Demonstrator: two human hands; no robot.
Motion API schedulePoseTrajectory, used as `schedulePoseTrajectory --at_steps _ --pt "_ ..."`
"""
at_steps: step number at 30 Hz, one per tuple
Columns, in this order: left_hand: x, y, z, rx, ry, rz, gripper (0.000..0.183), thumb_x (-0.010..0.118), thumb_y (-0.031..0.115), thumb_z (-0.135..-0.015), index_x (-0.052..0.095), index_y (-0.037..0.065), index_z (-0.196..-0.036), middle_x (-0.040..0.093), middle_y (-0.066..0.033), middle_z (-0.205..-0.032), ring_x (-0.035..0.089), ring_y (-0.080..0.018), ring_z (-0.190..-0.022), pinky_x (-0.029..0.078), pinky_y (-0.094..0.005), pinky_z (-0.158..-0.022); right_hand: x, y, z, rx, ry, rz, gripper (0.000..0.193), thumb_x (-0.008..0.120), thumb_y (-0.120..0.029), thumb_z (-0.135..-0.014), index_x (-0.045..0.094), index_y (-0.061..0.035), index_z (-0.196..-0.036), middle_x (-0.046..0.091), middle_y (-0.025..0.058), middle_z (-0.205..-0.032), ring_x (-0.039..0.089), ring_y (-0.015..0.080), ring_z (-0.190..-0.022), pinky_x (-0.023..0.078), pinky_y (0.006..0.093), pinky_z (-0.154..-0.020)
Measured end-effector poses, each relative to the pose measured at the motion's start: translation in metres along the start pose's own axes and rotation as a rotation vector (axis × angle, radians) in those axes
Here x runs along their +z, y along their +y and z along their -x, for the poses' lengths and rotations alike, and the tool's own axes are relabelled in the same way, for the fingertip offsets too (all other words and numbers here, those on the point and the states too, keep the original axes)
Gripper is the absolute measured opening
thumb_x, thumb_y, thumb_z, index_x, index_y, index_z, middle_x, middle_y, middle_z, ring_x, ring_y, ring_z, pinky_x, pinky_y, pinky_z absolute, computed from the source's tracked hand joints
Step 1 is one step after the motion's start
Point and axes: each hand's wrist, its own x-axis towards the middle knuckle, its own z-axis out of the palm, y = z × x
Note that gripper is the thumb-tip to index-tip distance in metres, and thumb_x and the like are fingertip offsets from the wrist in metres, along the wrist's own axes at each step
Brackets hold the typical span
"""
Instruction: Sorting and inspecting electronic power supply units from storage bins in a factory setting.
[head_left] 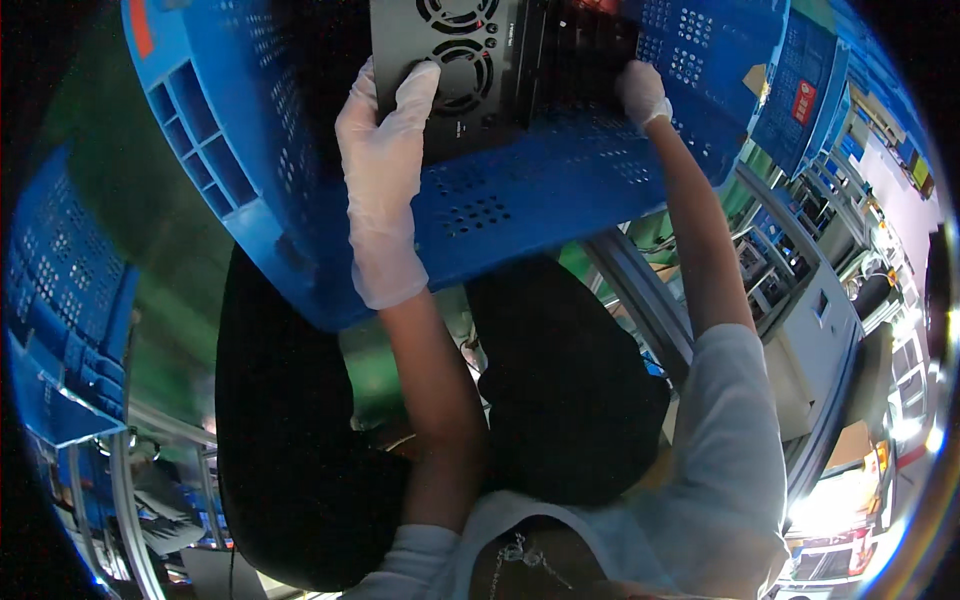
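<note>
A dark grey box-shaped device (475, 110) with round fan grilles on its face is inside a large blue perforated plastic crate (270, 240). My left hand (385, 160), in a thin whitish glove, grips the device's left edge. Its thumb lies over the face beside a grille, and the other fingers go out of sight behind the edge. Further right, my gloved right hand (643, 95) is curled at the right side of a dark mass (590, 80) in the crate. Shadow hides what its fingers close on.
Another blue crate (70, 300) stands at the far left. More blue crates (800, 90) are stacked at the right. A metal frame bar (645, 295) runs below the large crate, and a pale cabinet (800, 360) stands at the right.
</note>
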Motion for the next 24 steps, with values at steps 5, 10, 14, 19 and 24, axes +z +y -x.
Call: schedulePoseTrajectory --at_steps 5,10,14,19,24 --pt "-0.001 0.001 -0.001 0.028 -0.015 -0.005 0.03 0.07 0.014 -0.091 0.064 0.002 -0.117 0.067 -0.0016 -0.104 0.057 -0.0081 -0.093 0.046 -0.0247 -0.088 0.01 0.016 -0.006 -0.046 -0.03 0.09 0.019 0.058 -0.014 -0.084 0.072 -0.0023 -0.082 0.069 0.024 -0.088 0.068 0.0399 -0.084 0.056 0.0469 -0.072" --pt "0.001 0.011 0.005 -0.089 0.127 0.053 0.03 0.071 0.015 -0.091 0.064 0.002 -0.118 0.067 -0.0019 -0.105 0.058 -0.0084 -0.094 0.047 -0.0249 -0.087 0.008 0.0 0.002 0.094 -0.134 -0.336 0.033 0.05 -0.027 -0.094 0.064 -0.0049 -0.114 0.068 0.0259 -0.099 0.063 0.0451 -0.096 0.051 0.0503 -0.082" --pt "0.016 0.007 0.001 -0.016 0.031 0.108 0.032 0.07 0.014 -0.091 0.063 0.002 -0.12 0.068 -0.0017 -0.104 0.058 -0.0082 -0.093 0.048 -0.0245 -0.085 0.011 0.069 -0.025 0.032 -0.244 -0.202 0.033 0.051 -0.03 -0.094 0.065 -0.0066 -0.113 0.069 0.0234 -0.098 0.066 0.0414 -0.092 0.053 0.0482 -0.079" --pt "-0.001 -0.002 -0.002 -0.036 -0.003 0.156 0.032 0.07 0.014 -0.091 0.063 0.002 -0.12 0.068 -0.0013 -0.104 0.059 -0.0084 -0.092 0.048 -0.0244 -0.085 -0.042 0.018 -0.026 -0.395 -0.662 0.046 0.03 0.054 -0.027 -0.092 0.065 -0.0084 -0.112 0.071 0.0195 -0.097 0.069 0.0344 -0.081 0.055 0.0439 -0.072" --pt "0.018 -0.005 -0.001 -0.107 -0.022 0.168 0.034 0.07 0.015 -0.091 0.063 0.002 -0.121 0.068 -0.0019 -0.104 0.059 -0.0087 -0.092 0.048 -0.0249 -0.085 -0.133 -0.077 -0.008 -0.784 0.442 0.881 0.044 0.047 -0.021 -0.096 0.048 -0.0007 -0.136 0.052 0.0174 -0.137 0.05 0.0355 -0.125 0.039 0.0446 -0.109"
